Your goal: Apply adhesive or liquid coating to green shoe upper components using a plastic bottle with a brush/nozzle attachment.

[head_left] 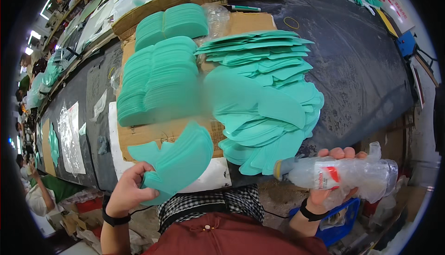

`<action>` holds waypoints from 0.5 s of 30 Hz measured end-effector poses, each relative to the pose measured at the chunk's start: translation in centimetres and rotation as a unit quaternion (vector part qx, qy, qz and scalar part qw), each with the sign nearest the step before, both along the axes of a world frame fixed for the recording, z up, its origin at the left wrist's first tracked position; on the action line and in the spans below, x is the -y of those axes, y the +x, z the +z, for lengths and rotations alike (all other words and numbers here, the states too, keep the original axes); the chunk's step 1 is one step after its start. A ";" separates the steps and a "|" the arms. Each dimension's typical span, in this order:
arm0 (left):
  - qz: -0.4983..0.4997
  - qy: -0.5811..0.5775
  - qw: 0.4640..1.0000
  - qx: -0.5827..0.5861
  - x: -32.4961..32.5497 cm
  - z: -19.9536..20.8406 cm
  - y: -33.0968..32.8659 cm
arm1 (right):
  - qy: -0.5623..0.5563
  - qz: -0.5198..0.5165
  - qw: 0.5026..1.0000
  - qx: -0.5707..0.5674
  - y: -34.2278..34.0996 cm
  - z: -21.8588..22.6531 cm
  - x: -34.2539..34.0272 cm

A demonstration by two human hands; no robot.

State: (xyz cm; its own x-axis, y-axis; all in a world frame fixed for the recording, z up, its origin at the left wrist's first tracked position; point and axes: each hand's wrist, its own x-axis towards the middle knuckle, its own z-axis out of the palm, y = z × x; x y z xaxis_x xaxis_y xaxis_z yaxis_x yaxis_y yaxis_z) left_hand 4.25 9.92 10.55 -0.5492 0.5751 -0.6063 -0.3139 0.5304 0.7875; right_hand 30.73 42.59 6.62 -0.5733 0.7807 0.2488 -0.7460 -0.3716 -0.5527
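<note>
1. Left hand (127, 190), at 8 o'clock from the middle of the view: thumb and fingers clamped on the lower end of a fan (181, 162) of thin green sheets, which spreads toward 1 o'clock. A black band (116, 218) circles the wrist.
2. Right hand (320, 198), at 4 o'clock: fingers wrapped around a tool (343, 174) swathed in clear plastic, fingertips showing along its upper side. The tool's nozzle (280, 168) points to 9 o'clock, near the pile's lower edge.
3. Pile (282, 116): loose green sheets from 1 to 4 o'clock, overlapping unevenly.
4. Two neat green stacks: the upper stack (171, 23) at 11 o'clock, the lower stack (157, 81) at 10, both lying on cardboard (162, 137). A blurred patch veils the gap between lower stack and pile.
5. At 12 o'clock lies a marker (244, 8); at 1, a rubber band (291, 22) on the dark table (361, 74).
6. Between 4 and 5 o'clock, below the tool, sits a blue crate (331, 237).
</note>
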 end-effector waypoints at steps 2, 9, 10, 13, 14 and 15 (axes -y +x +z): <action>-0.017 0.028 0.999 -0.010 -2.4 1.1 -0.6 | 0.001 -0.054 0.998 0.018 1.9 -0.4 -1.1; -0.066 0.133 0.987 -0.062 -16.7 1.6 -2.0 | 0.011 -0.049 0.999 0.016 4.3 -1.7 -3.3; -0.076 0.138 0.985 -0.068 -17.9 1.1 -2.3 | -0.004 -0.053 0.998 0.029 4.3 -1.7 -3.2; -0.132 0.121 0.977 -0.113 -21.9 0.1 -3.1 | -0.033 -0.050 0.997 0.041 4.1 -1.8 -3.1; -0.128 0.139 0.979 -0.071 -23.2 0.2 -3.4 | -0.025 -0.013 0.999 0.028 3.7 -1.7 -2.9; -0.129 0.142 0.979 -0.068 -24.4 0.4 -3.6 | -0.018 0.025 0.999 0.015 3.3 -1.6 -2.6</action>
